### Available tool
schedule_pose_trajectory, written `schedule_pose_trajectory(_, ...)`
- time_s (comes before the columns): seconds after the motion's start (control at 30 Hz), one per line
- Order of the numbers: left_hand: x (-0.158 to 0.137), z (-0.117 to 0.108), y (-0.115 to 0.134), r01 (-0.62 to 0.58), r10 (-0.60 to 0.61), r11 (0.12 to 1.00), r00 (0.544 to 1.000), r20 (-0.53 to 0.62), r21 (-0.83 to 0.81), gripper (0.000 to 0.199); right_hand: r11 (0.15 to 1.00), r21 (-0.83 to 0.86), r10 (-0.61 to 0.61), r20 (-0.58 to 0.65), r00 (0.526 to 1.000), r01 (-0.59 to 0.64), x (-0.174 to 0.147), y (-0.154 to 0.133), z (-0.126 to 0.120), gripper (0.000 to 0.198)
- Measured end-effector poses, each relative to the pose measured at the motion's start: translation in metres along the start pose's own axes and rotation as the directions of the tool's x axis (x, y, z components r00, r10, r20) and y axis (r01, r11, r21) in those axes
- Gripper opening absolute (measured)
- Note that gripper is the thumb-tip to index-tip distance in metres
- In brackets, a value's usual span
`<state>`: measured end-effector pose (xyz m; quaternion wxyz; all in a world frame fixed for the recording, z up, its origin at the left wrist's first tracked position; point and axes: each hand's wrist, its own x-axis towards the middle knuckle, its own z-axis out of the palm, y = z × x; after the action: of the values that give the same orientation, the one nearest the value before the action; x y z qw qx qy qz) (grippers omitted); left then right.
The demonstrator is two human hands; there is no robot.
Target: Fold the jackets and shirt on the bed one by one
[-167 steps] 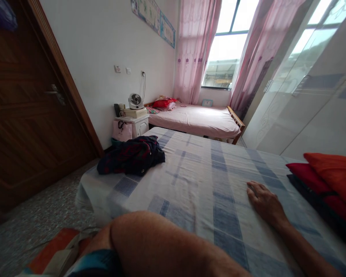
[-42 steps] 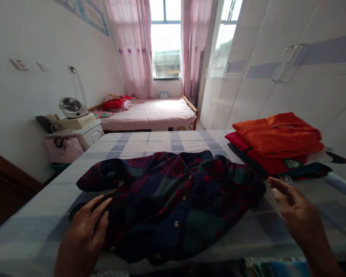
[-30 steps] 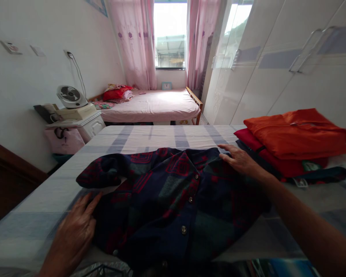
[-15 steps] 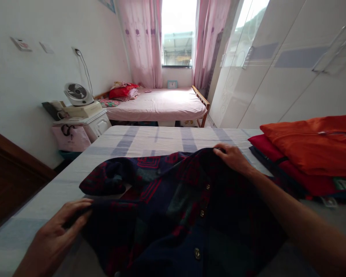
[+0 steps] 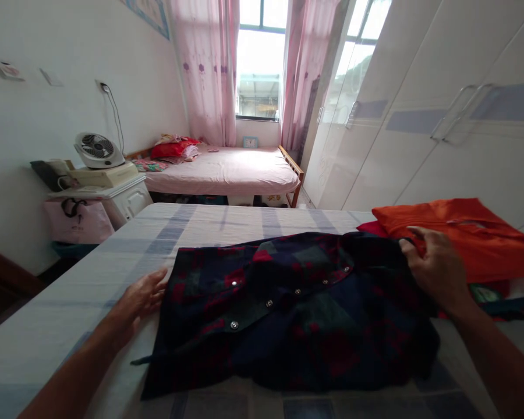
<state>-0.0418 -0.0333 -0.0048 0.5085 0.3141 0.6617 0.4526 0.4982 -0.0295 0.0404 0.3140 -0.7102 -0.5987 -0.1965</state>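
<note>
A dark plaid shirt (image 5: 305,326) in navy, green and red lies spread across the bed, its row of metal snap buttons slanting over the front. Its straight hem edge is toward the left. Beside that edge, my left hand (image 5: 142,299) is open, fingers stretched out and holding nothing. My right hand (image 5: 439,267) is at the upper right end of the shirt, thumb and fingers closed on the dark cloth there. Just behind this hand is a folded orange garment (image 5: 484,238), lying on a stack of clothes.
Pale checked bedding (image 5: 109,273) covers the bed under the shirt. Beyond its far edge stands a second bed (image 5: 240,166) with pink bedding. A fan (image 5: 98,150) sits on a white cabinet (image 5: 133,203) to the left, and a white wardrobe (image 5: 419,157) lines the right side.
The shirt has turned and been laid out flatter, its buttons now running slantwise. My left hand has let go of the cloth. My right hand has moved right, and the view has tilted up.
</note>
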Motion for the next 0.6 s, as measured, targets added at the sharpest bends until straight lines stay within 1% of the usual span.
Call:
schedule_pose_trajectory(0.07,0.004,-0.003,-0.010,0.011,-0.006,0.995,0.999,-0.043,0.103,0.044,0.994,-0.014,-0.111,0.045,0.993,0.112,-0.018,-0.007,0.000,0.046)
schedule_pose_trajectory(0.13,0.003,-0.005,-0.011,0.036,-0.033,0.985,0.999,-0.025,0.169,0.048,0.980,0.013,-0.200,0.108,0.974,0.200,-0.036,-0.016,0.000,0.047)
schedule_pose_trajectory(0.17,0.001,-0.004,-0.009,0.058,-0.066,0.982,0.997,0.037,0.178,0.047,0.971,0.042,-0.241,0.153,0.958,0.237,-0.046,-0.020,0.000,0.046)
schedule_pose_trajectory(0.2,-0.001,-0.002,-0.007,0.087,-0.110,0.981,0.985,0.130,0.174,0.044,0.961,0.074,-0.278,0.202,0.939,0.268,-0.056,-0.025,0.001,0.044)
schedule_pose_trajectory(0.27,-0.006,0.004,-0.002,0.158,-0.200,0.975,0.933,0.299,0.159,0.041,0.940,0.134,-0.340,0.305,0.890,0.313,-0.075,-0.034,0.002,0.040)
schedule_pose_trajectory(0.3,-0.008,0.007,0.000,0.181,-0.227,0.970,0.914,0.336,0.165,0.041,0.931,0.154,-0.365,0.345,0.865,0.331,-0.083,-0.039,0.002,0.039)
schedule_pose_trajectory(0.33,-0.008,0.010,0.000,0.177,-0.231,0.967,0.912,0.338,0.183,0.041,0.922,0.167,-0.386,0.373,0.844,0.349,-0.089,-0.042,0.003,0.038)
schedule_pose_trajectory(0.37,-0.008,0.013,0.000,0.141,-0.202,0.968,0.927,0.315,0.206,0.040,0.915,0.169,-0.405,0.388,0.828,0.368,-0.093,-0.045,0.003,0.038)
schedule_pose_trajectory(0.4,-0.007,0.016,-0.001,0.084,-0.145,0.972,0.949,0.279,0.219,0.039,0.909,0.157,-0.416,0.389,0.822,0.385,-0.094,-0.046,0.004,0.038)
schedule_pose_trajectory(0.43,-0.005,0.019,-0.002,0.022,-0.075,0.977,0.965,0.249,0.210,0.037,0.907,0.130,-0.418,0.376,0.827,0.400,-0.092,-0.046,0.005,0.039)
schedule_pose_trajectory(0.47,-0.004,0.023,-0.004,-0.031,-0.009,0.984,0.974,0.228,0.174,0.036,0.908,0.087,-0.413,0.350,0.841,0.409,-0.089,-0.045,0.007,0.041)
schedule_pose_trajectory(0.5,-0.002,0.027,-0.005,-0.059,0.035,0.992,0.977,0.211,0.112,0.035,0.911,0.029,-0.399,0.316,0.861,0.412,-0.083,-0.043,0.008,0.043)
schedule_pose_trajectory(0.53,-0.001,0.031,-0.006,-0.059,0.050,0.997,0.979,0.198,0.041,0.035,0.913,-0.041,-0.380,0.277,0.882,0.406,-0.076,-0.041,0.011,0.045)
schedule_pose_trajectory(0.6,-0.001,0.040,-0.003,0.009,0.002,0.998,0.983,0.186,-0.061,0.034,0.906,-0.188,-0.339,0.212,0.917,0.378,-0.061,-0.037,0.016,0.048)
